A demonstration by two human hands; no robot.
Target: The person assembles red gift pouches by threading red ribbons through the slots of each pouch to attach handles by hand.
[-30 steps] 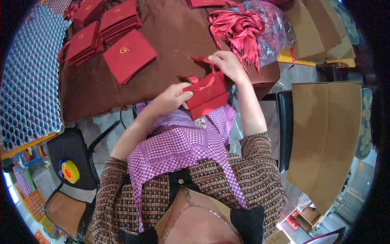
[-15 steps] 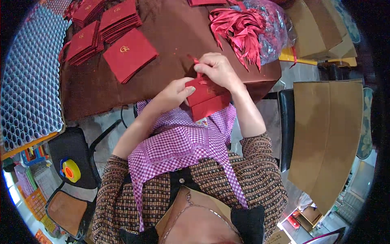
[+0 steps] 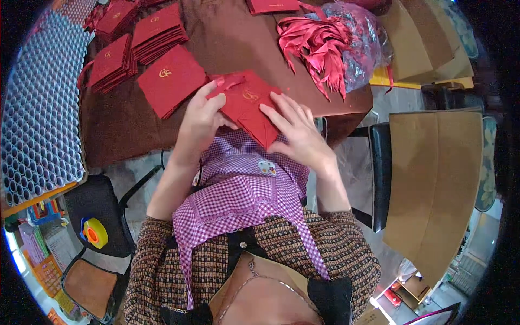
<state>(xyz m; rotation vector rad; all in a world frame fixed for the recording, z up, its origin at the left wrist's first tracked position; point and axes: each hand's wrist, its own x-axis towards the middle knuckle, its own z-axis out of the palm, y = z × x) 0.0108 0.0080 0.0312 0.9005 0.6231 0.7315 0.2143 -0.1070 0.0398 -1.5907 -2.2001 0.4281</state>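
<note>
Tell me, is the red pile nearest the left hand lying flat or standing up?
Flat: the red pile lies on the brown cloth, gold mark facing up.

Head camera: left fisheye of a worn pair, looks steeply down past the checked apron [image 3: 233, 200] to the left hand [image 3: 199, 116], right hand [image 3: 300, 132] and brown-covered table [image 3: 122, 127]. Close range, hands above frame centre; wide field (straight edges bow toward the dark rim).

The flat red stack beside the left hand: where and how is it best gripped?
Probably pinch the near corner, coming from the person's side: the red stack lies flat on the table, its corner points that way, and the left hand crowds its right side.
</note>
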